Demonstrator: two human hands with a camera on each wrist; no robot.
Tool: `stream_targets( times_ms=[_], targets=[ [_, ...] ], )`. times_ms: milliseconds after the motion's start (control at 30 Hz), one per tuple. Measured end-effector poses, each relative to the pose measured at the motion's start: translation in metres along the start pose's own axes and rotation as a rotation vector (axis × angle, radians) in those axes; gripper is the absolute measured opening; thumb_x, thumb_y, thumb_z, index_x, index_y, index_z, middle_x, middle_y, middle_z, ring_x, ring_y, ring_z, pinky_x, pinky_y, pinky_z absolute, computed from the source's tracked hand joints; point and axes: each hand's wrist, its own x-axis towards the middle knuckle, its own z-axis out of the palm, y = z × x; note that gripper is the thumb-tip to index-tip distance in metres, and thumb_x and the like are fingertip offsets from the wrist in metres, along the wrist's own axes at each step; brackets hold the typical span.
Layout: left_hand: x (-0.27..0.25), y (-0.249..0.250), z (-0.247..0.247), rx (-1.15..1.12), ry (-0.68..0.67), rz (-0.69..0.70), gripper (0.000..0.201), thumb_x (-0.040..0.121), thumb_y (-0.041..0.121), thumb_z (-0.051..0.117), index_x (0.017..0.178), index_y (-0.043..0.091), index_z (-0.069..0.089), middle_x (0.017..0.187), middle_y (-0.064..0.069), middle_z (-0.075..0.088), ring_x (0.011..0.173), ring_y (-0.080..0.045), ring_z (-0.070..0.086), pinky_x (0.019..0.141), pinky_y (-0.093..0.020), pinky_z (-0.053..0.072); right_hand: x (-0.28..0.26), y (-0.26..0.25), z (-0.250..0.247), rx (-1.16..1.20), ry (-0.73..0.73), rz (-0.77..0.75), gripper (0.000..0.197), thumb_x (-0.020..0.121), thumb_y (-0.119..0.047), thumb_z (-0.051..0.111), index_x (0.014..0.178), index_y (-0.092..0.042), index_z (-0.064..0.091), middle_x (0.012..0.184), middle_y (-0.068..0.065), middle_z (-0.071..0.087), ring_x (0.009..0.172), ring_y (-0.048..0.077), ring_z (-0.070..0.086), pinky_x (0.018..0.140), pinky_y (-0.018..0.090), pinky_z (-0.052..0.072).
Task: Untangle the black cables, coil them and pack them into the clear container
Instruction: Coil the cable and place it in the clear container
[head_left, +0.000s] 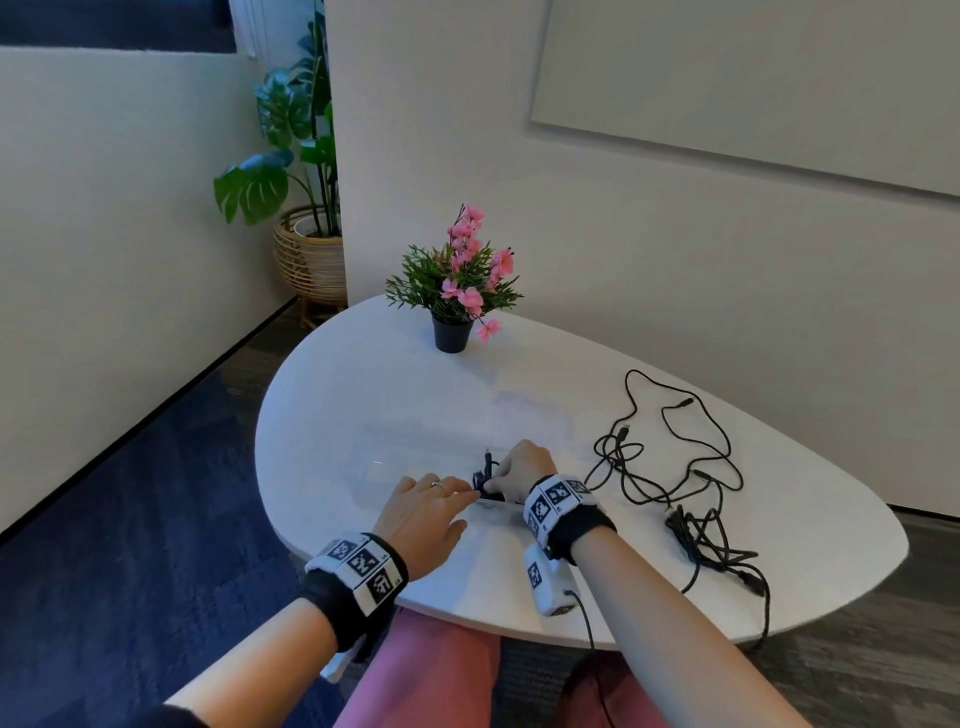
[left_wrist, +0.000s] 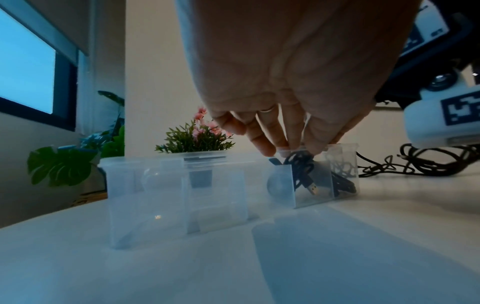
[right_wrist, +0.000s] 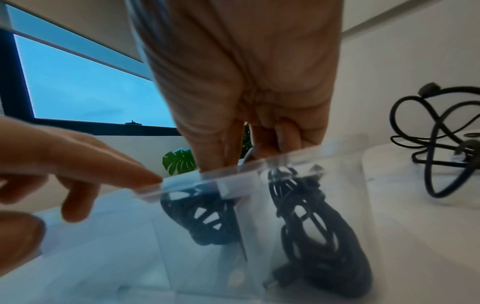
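Note:
A clear container (right_wrist: 259, 164) stands on the white table (head_left: 363, 395) in front of me. Two coiled black cables lie inside it, one (right_wrist: 205, 216) at the left and one (right_wrist: 311, 232) at the right. My right hand (head_left: 498, 480) reaches down over the rim and pinches the top of the right coil (left_wrist: 303, 170); its fingers (right_wrist: 223, 144) dip inside the container. My left hand (head_left: 465, 506) has straight fingers, and its index fingertip (right_wrist: 150, 179) touches the container's near rim. A loose tangle of black cables (head_left: 675, 467) lies on the table to the right.
A second clear box (left_wrist: 176, 191) stands just left of the container. A small potted plant with pink flowers (head_left: 457, 291) sits at the table's far edge. Part of the tangle (head_left: 758, 587) hangs over the right front edge. A wall runs behind the table.

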Motion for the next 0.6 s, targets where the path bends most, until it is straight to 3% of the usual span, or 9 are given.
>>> stream_targets(
  times_ms=[100, 300, 367, 467, 600],
  targets=[
    [0.002, 0.005, -0.001, 0.055, -0.012, 0.028, 0.047, 0.096, 0.035, 0.04, 0.143, 0.03, 0.032, 0.146, 0.009, 0.038, 0.123, -0.017, 0.045, 0.096, -0.033, 0.032, 0.004, -0.002, 0.0, 0.011, 0.01, 0.018, 0.025, 0.068, -0.02, 0.083, 0.08, 0.0, 0.075, 0.078, 0.013, 0.073, 0.062, 0.02, 0.062, 0.07, 0.033, 0.059],
    [0.012, 0.01, -0.008, 0.09, -0.094, 0.05, 0.049, 0.093, 0.039, 0.043, 0.139, 0.025, 0.034, 0.142, 0.004, 0.041, 0.112, -0.02, 0.056, 0.091, -0.036, 0.034, 0.011, -0.012, -0.005, -0.074, 0.023, -0.065, 0.031, 0.057, -0.017, 0.089, 0.077, 0.0, 0.071, 0.079, 0.009, 0.069, 0.07, 0.02, 0.063, 0.072, 0.032, 0.059],
    [0.016, 0.009, -0.013, 0.123, -0.11, 0.074, 0.049, 0.092, 0.04, 0.043, 0.138, 0.024, 0.035, 0.139, 0.003, 0.044, 0.109, -0.021, 0.057, 0.09, -0.037, 0.033, 0.013, -0.012, -0.004, -0.063, 0.047, -0.145, 0.026, 0.062, -0.009, 0.084, 0.082, -0.004, 0.068, 0.08, 0.008, 0.064, 0.079, 0.023, 0.064, 0.076, 0.031, 0.057],
    [0.021, 0.01, -0.018, 0.168, -0.141, 0.093, 0.05, 0.09, 0.042, 0.044, 0.136, 0.022, 0.038, 0.136, 0.002, 0.046, 0.104, -0.023, 0.059, 0.088, -0.038, 0.033, 0.019, -0.004, 0.002, -0.082, 0.058, -0.213, 0.033, 0.074, -0.01, 0.077, 0.104, -0.001, 0.069, 0.097, 0.014, 0.069, 0.094, 0.025, 0.065, 0.086, 0.029, 0.054],
    [0.026, 0.013, -0.021, 0.242, -0.165, 0.108, 0.049, 0.088, 0.045, 0.045, 0.128, 0.018, 0.044, 0.129, 0.0, 0.051, 0.093, -0.025, 0.061, 0.082, -0.038, 0.033, 0.025, -0.001, -0.001, -0.17, 0.092, -0.247, 0.024, 0.084, -0.001, 0.06, 0.104, 0.011, 0.065, 0.11, 0.027, 0.065, 0.106, 0.036, 0.06, 0.091, 0.04, 0.051]
  ],
)
